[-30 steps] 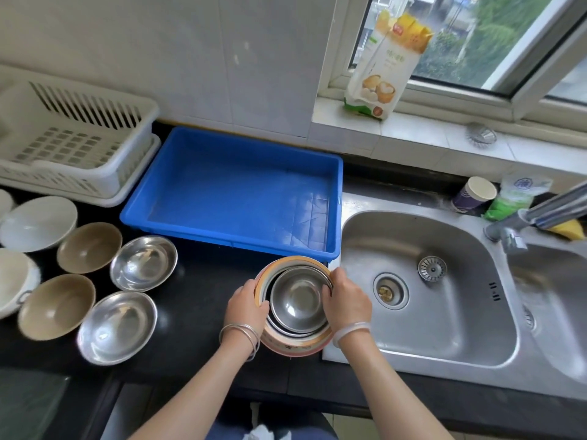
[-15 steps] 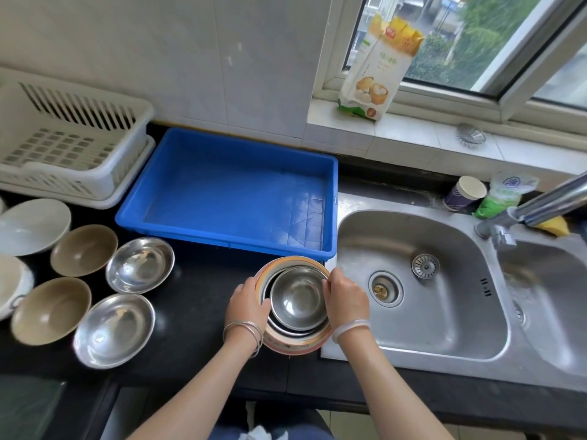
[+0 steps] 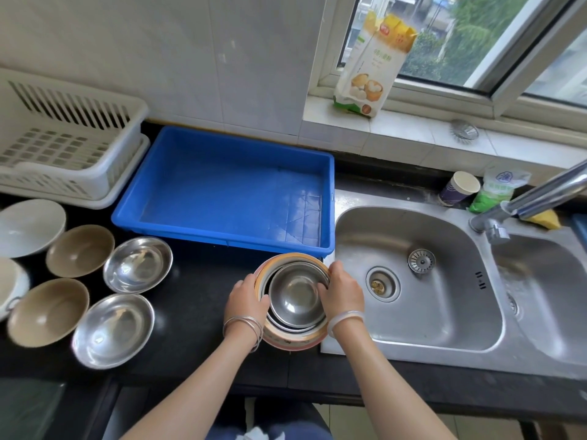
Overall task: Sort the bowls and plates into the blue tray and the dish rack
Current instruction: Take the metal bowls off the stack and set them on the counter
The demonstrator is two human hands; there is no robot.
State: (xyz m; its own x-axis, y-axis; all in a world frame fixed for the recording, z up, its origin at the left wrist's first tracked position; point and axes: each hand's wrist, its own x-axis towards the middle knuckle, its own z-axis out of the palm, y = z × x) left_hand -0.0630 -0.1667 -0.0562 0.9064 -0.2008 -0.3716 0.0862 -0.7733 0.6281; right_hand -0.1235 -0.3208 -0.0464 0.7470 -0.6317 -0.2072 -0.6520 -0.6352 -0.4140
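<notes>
Head view: nothing has shifted; both hands, left hand [image 3: 246, 298] and right hand [image 3: 341, 290], still clasp the stacked bowls [image 3: 293, 298], seemingly unlifted. Blue tray [image 3: 222, 242] empty.

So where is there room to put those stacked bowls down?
The blue tray is bare inside, and so is the dish rack. A bare strip of counter lies between the steel bowls and the left hand. The far left is crowded with bowls and plates. The sink basin is bare too.
</notes>
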